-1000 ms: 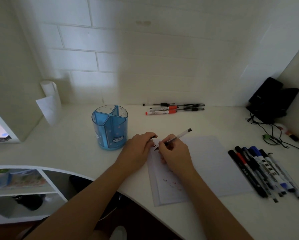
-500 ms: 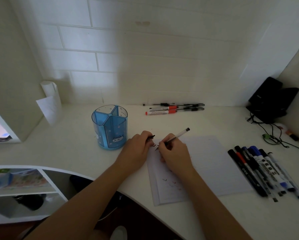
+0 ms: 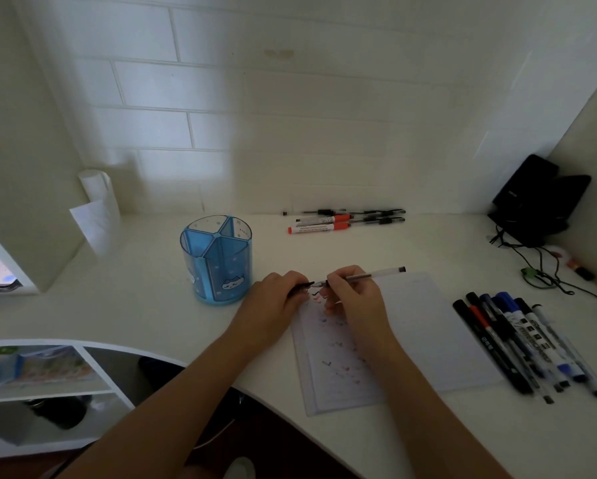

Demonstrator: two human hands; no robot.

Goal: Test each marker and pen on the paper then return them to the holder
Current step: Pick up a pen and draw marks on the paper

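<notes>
Clear plastic pen (image 3: 362,276) sits pinched in the curled right hand (image 3: 356,299), tip at the paper's (image 3: 428,326) top-left corner; the left hand (image 3: 273,302), beside that corner, pinches a black cap (image 3: 302,288).

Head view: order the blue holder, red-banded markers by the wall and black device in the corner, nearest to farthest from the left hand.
1. Blue holder, just left of the left hand.
2. Red-banded markers, back by the wall.
3. Black device, far right corner.
</notes>
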